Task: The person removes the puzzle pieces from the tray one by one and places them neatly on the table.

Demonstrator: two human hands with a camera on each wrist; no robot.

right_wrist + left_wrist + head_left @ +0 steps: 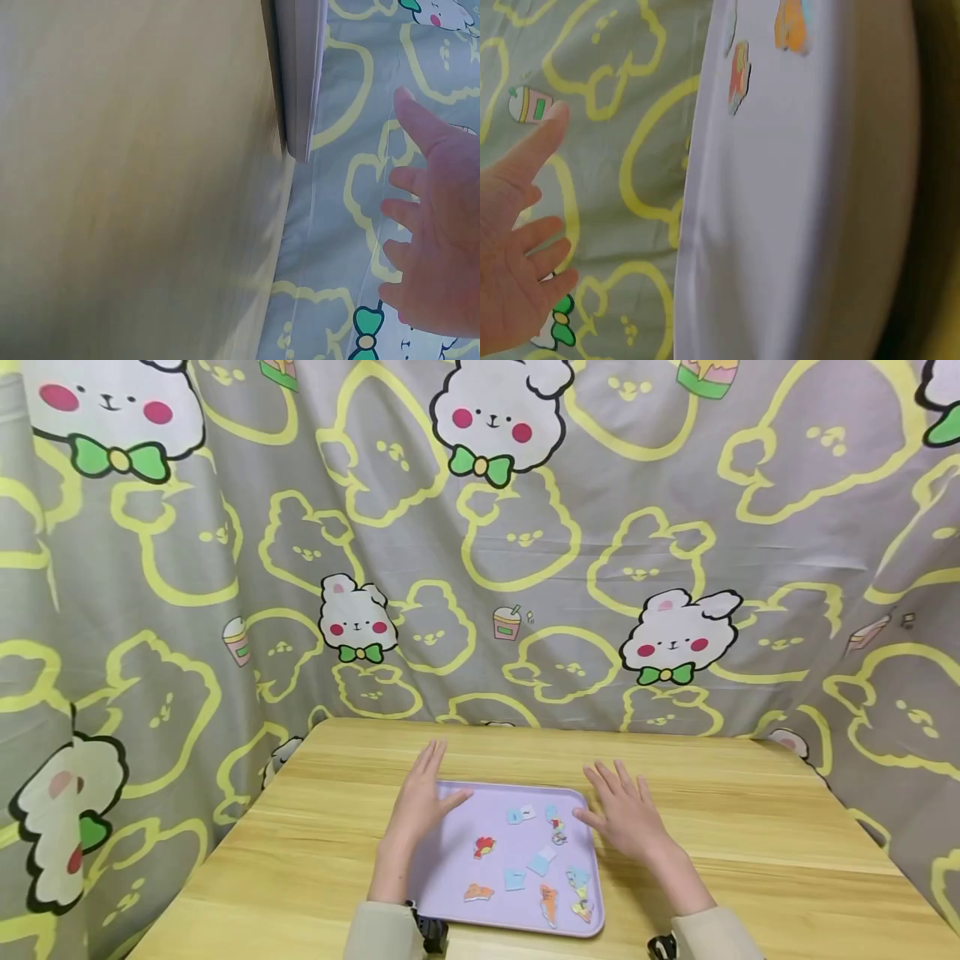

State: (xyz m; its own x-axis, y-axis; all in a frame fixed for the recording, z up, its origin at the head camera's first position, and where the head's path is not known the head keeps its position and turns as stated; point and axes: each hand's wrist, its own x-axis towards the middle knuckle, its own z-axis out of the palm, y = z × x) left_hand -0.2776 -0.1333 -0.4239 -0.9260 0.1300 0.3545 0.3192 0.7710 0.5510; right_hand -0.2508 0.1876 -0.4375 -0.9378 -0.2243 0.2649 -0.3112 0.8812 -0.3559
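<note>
A lilac tray (450, 893) lies on the wooden table, with several small paper puzzle pieces scattered over it. Among them are a red piece (484, 847), an orange piece (478, 892), a longer orange piece (549, 905) and a light blue piece (514, 879). My left hand (422, 803) is held over the tray's left edge, fingers straight and thumb spread toward the middle. Beyond the tray's right edge, my right hand (627, 813) has its fingers spread and its thumb pointing at the rim. Both palms show bare in the wrist views.
The wooden table (750, 827) extends around the tray on all sides. A grey curtain (480, 543) with yellow outlines and white rabbit faces hangs behind and at both sides. Dark wrist straps (431, 933) sit at the cuffs of the beige sleeves (384, 933).
</note>
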